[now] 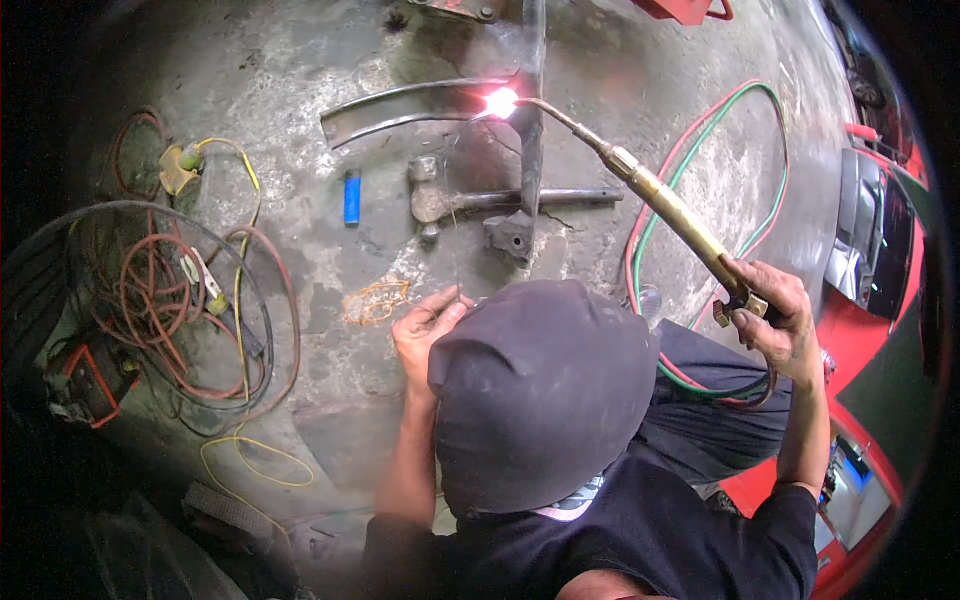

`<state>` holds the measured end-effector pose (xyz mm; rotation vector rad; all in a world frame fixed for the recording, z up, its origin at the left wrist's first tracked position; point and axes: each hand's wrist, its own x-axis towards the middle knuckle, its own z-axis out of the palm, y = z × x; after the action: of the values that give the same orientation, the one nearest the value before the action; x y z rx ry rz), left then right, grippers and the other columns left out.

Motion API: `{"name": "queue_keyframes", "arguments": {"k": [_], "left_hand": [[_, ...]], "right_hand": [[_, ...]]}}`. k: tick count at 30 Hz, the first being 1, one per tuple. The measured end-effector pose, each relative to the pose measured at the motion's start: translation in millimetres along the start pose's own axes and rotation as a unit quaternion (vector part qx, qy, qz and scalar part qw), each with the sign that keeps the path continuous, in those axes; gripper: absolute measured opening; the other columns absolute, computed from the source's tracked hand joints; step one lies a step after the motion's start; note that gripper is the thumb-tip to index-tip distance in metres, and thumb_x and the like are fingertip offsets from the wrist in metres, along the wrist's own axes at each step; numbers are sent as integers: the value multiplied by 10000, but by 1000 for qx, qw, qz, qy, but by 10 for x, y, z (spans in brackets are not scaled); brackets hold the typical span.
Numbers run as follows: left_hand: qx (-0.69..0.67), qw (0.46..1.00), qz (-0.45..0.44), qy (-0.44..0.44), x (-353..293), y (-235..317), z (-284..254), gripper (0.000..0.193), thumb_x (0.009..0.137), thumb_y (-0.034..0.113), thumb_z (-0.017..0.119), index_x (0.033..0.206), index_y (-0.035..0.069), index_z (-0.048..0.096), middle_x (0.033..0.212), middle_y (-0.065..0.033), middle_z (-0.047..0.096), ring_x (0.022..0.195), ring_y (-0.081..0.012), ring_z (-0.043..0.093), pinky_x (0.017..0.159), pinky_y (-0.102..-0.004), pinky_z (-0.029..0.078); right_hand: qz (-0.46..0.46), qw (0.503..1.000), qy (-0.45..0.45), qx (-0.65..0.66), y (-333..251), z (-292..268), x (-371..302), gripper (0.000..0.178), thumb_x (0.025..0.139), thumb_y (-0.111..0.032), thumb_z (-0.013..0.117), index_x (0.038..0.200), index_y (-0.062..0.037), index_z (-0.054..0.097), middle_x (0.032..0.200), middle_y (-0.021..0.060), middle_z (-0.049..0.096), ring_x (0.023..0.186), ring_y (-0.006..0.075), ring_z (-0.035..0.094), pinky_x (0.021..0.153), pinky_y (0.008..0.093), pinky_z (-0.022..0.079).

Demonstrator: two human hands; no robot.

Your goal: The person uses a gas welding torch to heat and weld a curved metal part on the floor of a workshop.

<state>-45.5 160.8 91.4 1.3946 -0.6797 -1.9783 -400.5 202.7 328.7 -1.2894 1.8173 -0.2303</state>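
Note:
Neither of my own hands can be told in view. A patch of skin at the lower edge is cut off, and I cannot tell whose it is. In front of me a person in a dark head covering (545, 395) bends over the floor. That person's right hand (775, 315) grips a brass gas torch (680, 215), whose bent tip meets a bright glow (501, 102). The glow sits where a curved metal strip (400, 112) meets an upright metal plate (530, 150). The person's left hand (425, 330) pinches a thin wire rod.
A hammer (430, 200) lies across the concrete floor, a blue cylinder (352, 198) to its left. Tangled hoses and cables (165, 290) spread at the left. Red and green hoses (785, 150) loop at the right, near red equipment (860, 340).

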Motion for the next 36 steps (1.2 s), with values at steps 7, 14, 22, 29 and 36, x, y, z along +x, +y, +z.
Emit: {"name": "queue_keyframes", "arguments": {"k": [7,14,22,29,36], "left_hand": [[63,998,-6,13,-4,-13,-22,270,918,-14,709,1165,-116,676,971,-127,740,862,-164,693,805,-282,558],[33,999,-18,11,-16,15,-9,265,918,-14,708,1164,-112,679,971,-125,738,859,-162,691,802,-280,559],[42,999,-18,7,-10,-9,-21,261,922,-25,695,1168,-108,676,965,-124,736,862,-160,691,803,-282,561],[16,1000,-4,-3,-17,-15,-16,268,919,-16,704,1169,-108,676,964,-122,741,855,-154,690,798,-279,562],[22,1000,4,-4,6,-70,-60,272,918,-13,706,1173,-103,674,973,-127,741,860,-161,696,803,-282,565]], "right_hand": [[-15,1000,-3,-5,23,1,12,560,802,-166,728,1335,-19,641,790,109,607,701,198,598,651,346,463],[-17,1000,-6,-11,2,11,32,568,797,-163,727,1341,-26,639,782,109,605,686,194,596,634,346,458],[-12,1000,-5,-14,-6,4,29,563,798,-150,721,1340,-21,637,789,116,612,689,202,604,634,344,460],[-12,1000,-8,-13,-10,-4,37,560,802,-146,719,1341,-20,637,797,117,609,696,205,606,640,344,464],[-14,1000,-7,-11,-21,-5,48,553,804,-131,717,1340,-19,638,789,106,608,683,193,604,632,338,464]]}}
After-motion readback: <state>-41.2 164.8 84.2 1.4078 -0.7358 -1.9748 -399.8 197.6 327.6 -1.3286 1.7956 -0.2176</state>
